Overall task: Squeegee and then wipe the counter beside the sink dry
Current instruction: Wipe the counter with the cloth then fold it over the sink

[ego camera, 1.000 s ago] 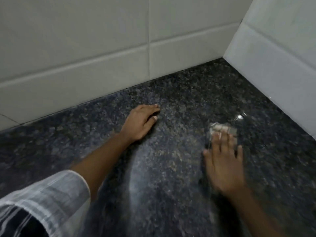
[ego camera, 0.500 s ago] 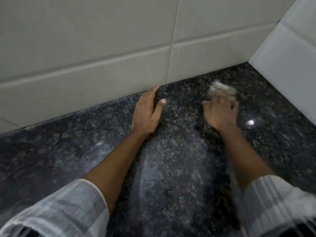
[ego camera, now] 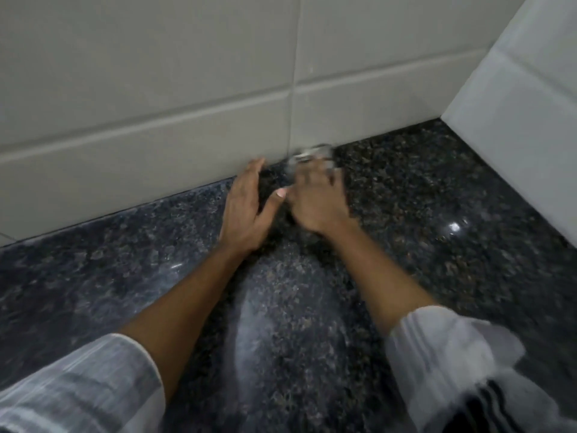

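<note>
The dark speckled granite counter (ego camera: 437,198) fills the lower view, with a pale wet smear (ego camera: 259,323) down its middle. My left hand (ego camera: 246,207) lies flat on the counter with fingers together, their tips at the foot of the back wall. My right hand (ego camera: 315,198), blurred by motion, presses a small crumpled pale cloth (ego camera: 312,153) onto the counter right at the back wall. The thumb of my left hand nearly touches my right hand. Most of the cloth is hidden under my fingers.
A beige tiled back wall (ego camera: 156,104) runs along the counter's far edge. A white tiled side wall (ego camera: 515,120) closes the right side, forming a corner at the upper right. A light glint (ego camera: 454,227) shines on the counter near it.
My right hand slid the cloth away from me and leftward, from mid-counter to the foot of the back wall. My left hand crept forward until its fingertips met the wall.
</note>
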